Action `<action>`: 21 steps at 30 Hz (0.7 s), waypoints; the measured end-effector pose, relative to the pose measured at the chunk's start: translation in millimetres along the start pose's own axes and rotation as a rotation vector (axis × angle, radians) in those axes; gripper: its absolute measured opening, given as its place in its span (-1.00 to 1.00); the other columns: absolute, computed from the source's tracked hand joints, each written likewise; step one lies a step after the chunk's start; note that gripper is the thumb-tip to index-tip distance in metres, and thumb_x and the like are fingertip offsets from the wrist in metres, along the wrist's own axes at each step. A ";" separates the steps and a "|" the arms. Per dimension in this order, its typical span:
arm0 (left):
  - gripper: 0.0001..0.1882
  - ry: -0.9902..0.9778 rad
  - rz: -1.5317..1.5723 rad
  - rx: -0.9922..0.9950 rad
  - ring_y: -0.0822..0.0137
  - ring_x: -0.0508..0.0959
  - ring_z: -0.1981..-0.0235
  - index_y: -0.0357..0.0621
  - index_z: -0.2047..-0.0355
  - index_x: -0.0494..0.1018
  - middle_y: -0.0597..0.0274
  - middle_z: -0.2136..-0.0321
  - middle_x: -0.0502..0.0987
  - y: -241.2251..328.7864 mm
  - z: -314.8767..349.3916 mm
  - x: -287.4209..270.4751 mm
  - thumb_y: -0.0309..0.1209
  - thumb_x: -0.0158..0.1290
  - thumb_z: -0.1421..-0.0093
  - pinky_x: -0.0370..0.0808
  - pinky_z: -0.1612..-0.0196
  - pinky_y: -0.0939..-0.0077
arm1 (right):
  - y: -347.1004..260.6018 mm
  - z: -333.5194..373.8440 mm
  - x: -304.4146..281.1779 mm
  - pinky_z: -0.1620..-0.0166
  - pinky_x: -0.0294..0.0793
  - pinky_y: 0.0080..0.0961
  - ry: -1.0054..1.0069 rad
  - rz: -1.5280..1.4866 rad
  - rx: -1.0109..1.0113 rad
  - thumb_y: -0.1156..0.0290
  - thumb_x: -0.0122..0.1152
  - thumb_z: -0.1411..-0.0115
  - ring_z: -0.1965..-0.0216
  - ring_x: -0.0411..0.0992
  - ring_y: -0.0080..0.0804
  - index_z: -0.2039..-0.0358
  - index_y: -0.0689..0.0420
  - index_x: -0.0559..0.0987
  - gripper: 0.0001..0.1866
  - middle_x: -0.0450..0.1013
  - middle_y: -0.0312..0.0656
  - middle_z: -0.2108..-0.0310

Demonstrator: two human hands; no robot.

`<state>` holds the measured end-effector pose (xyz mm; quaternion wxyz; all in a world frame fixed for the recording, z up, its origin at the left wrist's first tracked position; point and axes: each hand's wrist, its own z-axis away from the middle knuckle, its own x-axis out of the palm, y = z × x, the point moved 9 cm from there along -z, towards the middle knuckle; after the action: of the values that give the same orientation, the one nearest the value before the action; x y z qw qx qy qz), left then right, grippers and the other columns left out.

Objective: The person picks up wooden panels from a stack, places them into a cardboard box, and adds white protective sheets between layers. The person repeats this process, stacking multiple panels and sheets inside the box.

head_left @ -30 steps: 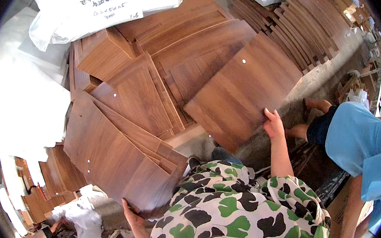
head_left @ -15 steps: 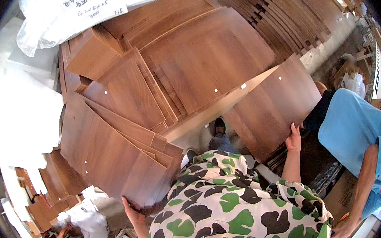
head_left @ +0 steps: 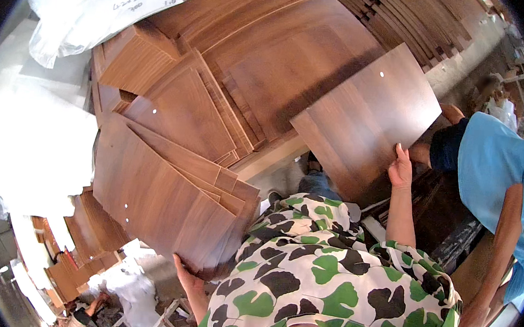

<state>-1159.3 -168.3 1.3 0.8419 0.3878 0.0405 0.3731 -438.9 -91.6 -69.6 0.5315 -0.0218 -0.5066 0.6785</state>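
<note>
A brown wood-grain panel (head_left: 372, 120) with a white dot is raised at a tilt on the right. My right hand (head_left: 401, 169) grips its near edge, thumb on the face and the other fingers hidden underneath. A co-worker's hand (head_left: 452, 113) is at the same panel's right edge, and that person's forearm reaches toward it. At lower left, my left hand (head_left: 191, 282) holds the lower edge of another brown panel (head_left: 159, 198) with two white dots. Part of its fingers are behind that panel, which lies over several fanned panels.
Stacked brown panels (head_left: 296, 60) lie ahead, with a row of upright panels (head_left: 412, 18) at far right. A white wrapped bundle (head_left: 126, 8) sits at far left. The co-worker in a blue garment (head_left: 499, 159) is close on the right. White plastic (head_left: 132, 289) lies at lower left.
The right-hand panel has risen and shifted up in view and away from me, with my right hand moving along. More of the co-worker's hand and forearm shows. My left hand stays at its panel.
</note>
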 end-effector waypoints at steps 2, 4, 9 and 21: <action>-0.31 -0.012 0.039 -0.024 0.19 0.34 -0.06 -0.20 -0.10 0.26 0.22 -0.06 0.35 -2.6 1.3 -4.3 0.05 0.06 -0.12 0.25 -0.12 0.23 | 19.1 6.1 59.6 -0.10 0.29 -0.29 -0.064 -0.045 0.041 0.43 0.22 -0.13 -0.01 0.32 -0.35 -0.01 0.14 0.33 -0.56 0.34 -0.26 0.02; -0.33 0.007 0.082 -0.071 0.19 0.35 -0.05 -0.20 -0.09 0.27 0.22 -0.05 0.36 -9.0 -15.3 -26.7 0.04 0.05 -0.13 0.26 -0.12 0.23 | 55.4 -2.6 98.4 0.05 0.38 -0.33 -0.047 -0.027 0.150 0.44 0.26 -0.10 0.10 0.37 -0.35 0.13 0.12 0.38 -0.66 0.39 -0.25 0.14; -0.38 0.027 0.019 0.010 0.22 0.39 0.00 -0.22 -0.04 0.31 0.23 0.01 0.41 -0.5 -19.9 -25.4 0.01 0.04 -0.15 0.31 -0.06 0.27 | 128.4 -30.0 144.2 0.44 0.35 -0.39 0.048 0.114 0.276 0.51 0.32 -0.03 0.42 0.37 -0.38 0.33 0.11 0.38 -0.74 0.40 -0.22 0.37; -0.35 0.140 -0.025 0.117 0.22 0.42 0.05 -0.29 -0.01 0.33 0.17 0.06 0.43 2.9 -7.9 -21.9 -0.01 0.11 -0.10 0.34 -0.01 0.29 | 63.1 -47.2 171.1 -0.01 0.36 -0.30 -0.029 0.121 0.147 0.35 0.09 -0.22 0.07 0.37 -0.24 0.08 0.31 0.40 -0.66 0.36 -0.11 0.05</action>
<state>-1179.6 -176.6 -7.0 0.8176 0.4087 0.1259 0.3856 -530.5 71.8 -50.2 0.4823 -0.0034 -0.4607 0.7451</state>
